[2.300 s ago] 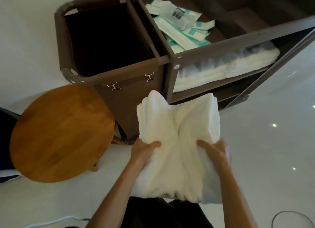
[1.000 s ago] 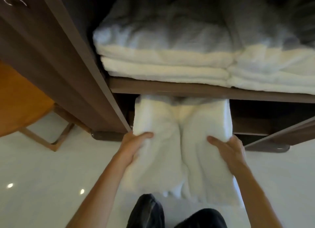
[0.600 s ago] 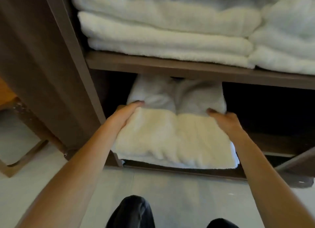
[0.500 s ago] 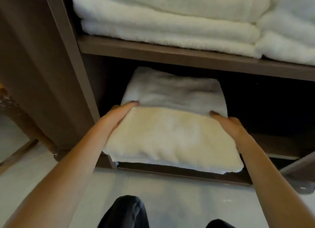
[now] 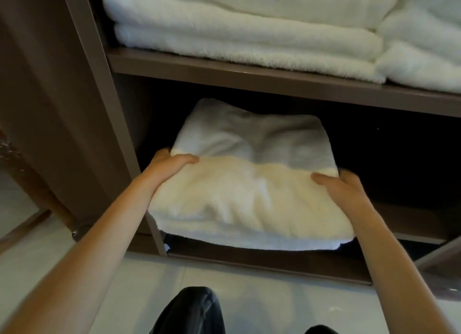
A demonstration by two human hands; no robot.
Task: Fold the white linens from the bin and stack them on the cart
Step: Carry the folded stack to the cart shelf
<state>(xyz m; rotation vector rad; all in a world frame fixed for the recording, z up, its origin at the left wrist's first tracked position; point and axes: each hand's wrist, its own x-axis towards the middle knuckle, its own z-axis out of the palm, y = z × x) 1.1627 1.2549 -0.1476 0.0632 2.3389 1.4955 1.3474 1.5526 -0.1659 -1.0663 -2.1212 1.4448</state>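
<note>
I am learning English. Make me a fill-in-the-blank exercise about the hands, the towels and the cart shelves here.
The left hand and the right hand grip the folded towel, each with its ____ on top.
The folded towel is partly inside the ____ compartment of the cart.
The stacked towels on the upper shelf are ____ in colour.
Missing words: thumb; lower; white.

The folded towel [image 5: 249, 199], gripped between left hand [image 5: 172, 165] and right hand [image 5: 346, 191], has slid forward onto the lower shelf [image 5: 262, 261]; both thumbs now press its top.
</note>
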